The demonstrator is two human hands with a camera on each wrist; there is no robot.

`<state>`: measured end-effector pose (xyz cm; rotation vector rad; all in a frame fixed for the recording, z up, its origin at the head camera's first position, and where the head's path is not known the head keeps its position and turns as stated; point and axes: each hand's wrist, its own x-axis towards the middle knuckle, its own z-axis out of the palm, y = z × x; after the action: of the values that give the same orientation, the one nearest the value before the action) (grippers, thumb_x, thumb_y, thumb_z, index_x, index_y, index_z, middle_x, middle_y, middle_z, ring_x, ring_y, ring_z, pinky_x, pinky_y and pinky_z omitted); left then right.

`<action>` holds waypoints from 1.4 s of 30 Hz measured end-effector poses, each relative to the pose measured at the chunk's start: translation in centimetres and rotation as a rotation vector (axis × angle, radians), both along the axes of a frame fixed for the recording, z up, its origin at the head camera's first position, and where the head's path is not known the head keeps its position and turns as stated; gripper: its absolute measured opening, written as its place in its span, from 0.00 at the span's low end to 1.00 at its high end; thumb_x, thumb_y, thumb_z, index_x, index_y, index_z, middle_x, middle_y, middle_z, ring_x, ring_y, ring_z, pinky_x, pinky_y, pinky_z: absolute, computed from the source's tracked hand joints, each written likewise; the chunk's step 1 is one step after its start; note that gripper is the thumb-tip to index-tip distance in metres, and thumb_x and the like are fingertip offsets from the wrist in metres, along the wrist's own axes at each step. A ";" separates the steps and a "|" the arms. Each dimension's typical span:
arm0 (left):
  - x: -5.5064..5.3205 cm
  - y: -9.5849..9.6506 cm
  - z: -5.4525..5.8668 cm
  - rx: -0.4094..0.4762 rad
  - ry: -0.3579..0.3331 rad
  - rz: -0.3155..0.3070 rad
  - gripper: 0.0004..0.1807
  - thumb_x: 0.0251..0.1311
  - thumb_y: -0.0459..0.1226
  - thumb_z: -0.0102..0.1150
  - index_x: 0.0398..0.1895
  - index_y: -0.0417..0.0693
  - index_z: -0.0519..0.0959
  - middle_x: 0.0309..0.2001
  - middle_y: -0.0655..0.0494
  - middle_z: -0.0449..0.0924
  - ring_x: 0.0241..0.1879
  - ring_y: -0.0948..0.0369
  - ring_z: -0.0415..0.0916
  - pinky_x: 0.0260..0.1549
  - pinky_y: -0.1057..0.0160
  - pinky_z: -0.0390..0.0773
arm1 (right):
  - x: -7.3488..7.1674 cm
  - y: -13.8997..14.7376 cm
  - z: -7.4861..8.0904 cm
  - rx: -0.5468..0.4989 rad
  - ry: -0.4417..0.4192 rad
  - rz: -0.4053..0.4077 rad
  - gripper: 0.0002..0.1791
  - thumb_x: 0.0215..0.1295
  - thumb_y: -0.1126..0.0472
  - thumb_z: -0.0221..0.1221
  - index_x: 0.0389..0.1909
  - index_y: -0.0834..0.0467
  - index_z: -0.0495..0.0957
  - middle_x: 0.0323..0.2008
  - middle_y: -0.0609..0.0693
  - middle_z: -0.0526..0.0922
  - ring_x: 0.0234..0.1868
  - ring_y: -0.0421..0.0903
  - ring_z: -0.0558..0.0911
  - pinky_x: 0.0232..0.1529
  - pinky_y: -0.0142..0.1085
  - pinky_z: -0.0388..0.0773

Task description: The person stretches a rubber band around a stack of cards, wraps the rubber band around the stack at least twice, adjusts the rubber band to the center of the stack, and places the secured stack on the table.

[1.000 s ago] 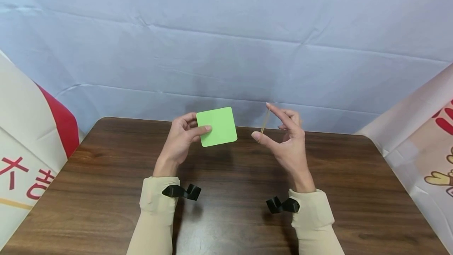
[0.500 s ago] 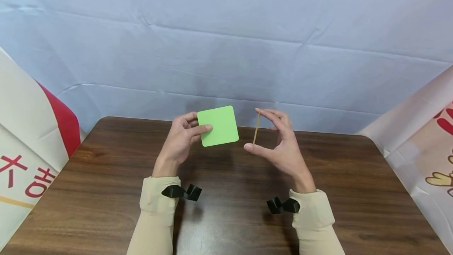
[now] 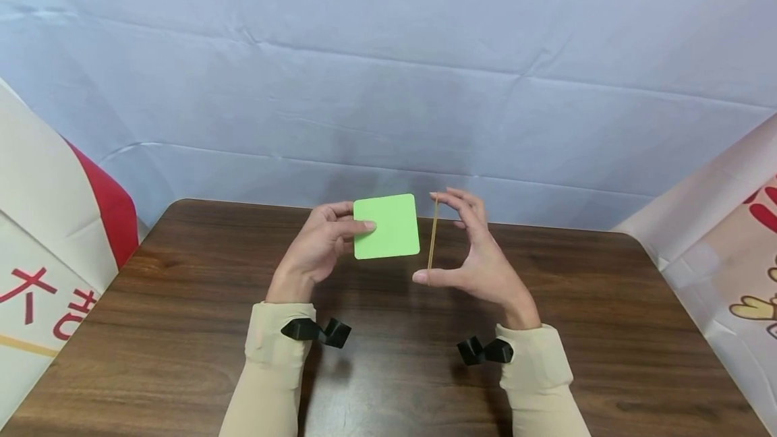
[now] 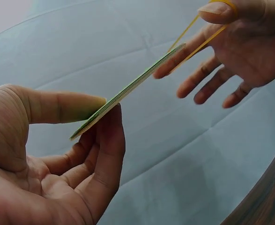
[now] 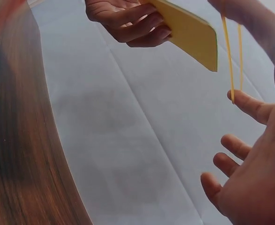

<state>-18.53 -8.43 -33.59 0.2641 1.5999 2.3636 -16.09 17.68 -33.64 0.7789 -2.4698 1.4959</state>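
Observation:
My left hand (image 3: 315, 248) pinches a thin stack of square cards (image 3: 394, 226) with rounded corners, thumb on the bright green top and fingers beneath. Several layers show along the stack's edge (image 4: 137, 84) in the left wrist view, and a yellow underside (image 5: 193, 40) faces the right wrist camera. Opposite, my right hand (image 3: 482, 265) spreads thumb and index finger apart, a yellow rubber band (image 3: 433, 235) stretched in a loop around both tips. Its other fingers extend free. In the head view the band stands just right of the stack's right edge.
Both hands are held above the far part of a dark brown wooden table (image 3: 388, 369). Pale blue cloth (image 3: 388, 86) hangs behind it. Printed banners flank the left (image 3: 54, 221) and right (image 3: 728, 248) sides. Black straps (image 3: 315, 332) sit on both cuffs.
The right hand has moved left toward the stack and spread thumb and index wider, stretching the rubber band longer. The left hand has carried the stack slightly right and lower, turning it a little.

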 end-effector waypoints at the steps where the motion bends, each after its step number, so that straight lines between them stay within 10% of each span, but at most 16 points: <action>1: 0.0 0.1 0.0 -0.001 -0.004 -0.010 0.17 0.59 0.23 0.60 0.52 0.30 0.76 0.37 0.52 0.85 0.33 0.61 0.84 0.34 0.62 0.85 | 0.0 0.0 0.0 0.010 -0.005 0.012 0.58 0.39 0.58 0.84 0.73 0.37 0.63 0.74 0.42 0.50 0.74 0.41 0.54 0.67 0.52 0.59; 33: 0.3 1.6 -0.3 -0.051 0.003 -0.179 0.21 0.60 0.24 0.60 0.57 0.24 0.74 0.37 0.51 0.86 0.34 0.60 0.85 0.35 0.62 0.85 | -0.1 -0.5 -0.4 0.065 -0.037 0.092 0.61 0.37 0.55 0.84 0.74 0.38 0.60 0.77 0.43 0.43 0.77 0.45 0.48 0.68 0.54 0.58; 42: 0.2 1.6 0.1 0.059 -0.055 0.009 0.18 0.65 0.21 0.56 0.57 0.25 0.72 0.36 0.52 0.87 0.36 0.60 0.85 0.39 0.61 0.85 | 0.1 -0.6 -0.6 0.102 -0.106 0.157 0.61 0.42 0.54 0.83 0.76 0.44 0.58 0.78 0.48 0.43 0.77 0.50 0.46 0.70 0.64 0.53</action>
<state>-18.29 -6.85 -33.53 0.2021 1.5117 2.4063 -16.01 17.04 -34.23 0.9565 -2.6349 1.5082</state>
